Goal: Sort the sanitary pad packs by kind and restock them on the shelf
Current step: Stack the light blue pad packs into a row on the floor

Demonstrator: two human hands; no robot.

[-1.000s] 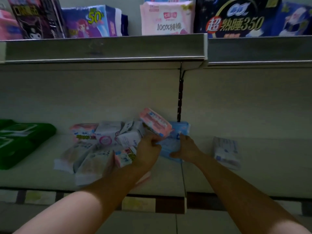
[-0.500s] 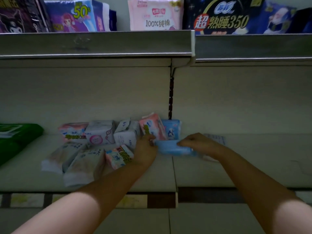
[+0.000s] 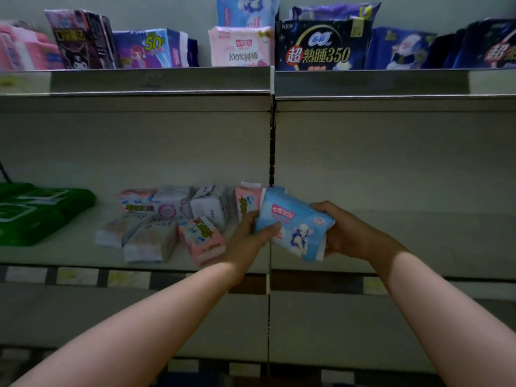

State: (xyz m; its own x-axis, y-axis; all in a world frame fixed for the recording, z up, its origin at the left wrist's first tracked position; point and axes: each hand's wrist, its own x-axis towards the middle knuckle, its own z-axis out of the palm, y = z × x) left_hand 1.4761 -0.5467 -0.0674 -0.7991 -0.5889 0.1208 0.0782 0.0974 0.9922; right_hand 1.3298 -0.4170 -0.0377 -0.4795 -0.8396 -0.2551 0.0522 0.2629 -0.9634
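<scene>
A light-blue pad pack (image 3: 293, 227), printed with a red label and a figure in a hat, is held tilted in front of the middle shelf (image 3: 391, 247), gripped at both ends. The left hand (image 3: 248, 241) clasps its lower left edge, thumb across the front; the right hand (image 3: 346, 233) closes round its right end, fingers wrapped behind and out of sight. Whether the pack touches the shelf cannot be told.

Just behind the left hand's fingertips stands a pink pack (image 3: 247, 202), upright against the back panel and partly covered by the blue one. Further out to the left of that hand sits a loose cluster: two white packs (image 3: 192, 205) standing, another pink pack (image 3: 135, 201) behind them, a pink pack lying flat (image 3: 202, 238) nearest the wrist, and two pale packs (image 3: 136, 236) at the shelf's front edge, their print too blurred to read. Far to the left, green packs (image 3: 36, 210) run off the frame's edge.

Above both hands, the upper shelf (image 3: 162, 79) carries larger packs: a dark-blue night pack (image 3: 321, 46) over the right hand, a pale pink pack (image 3: 241, 47) over the left, with purple, black and pink ones beyond, those at either side cut off. Price strips below the shelf are unreadable.
</scene>
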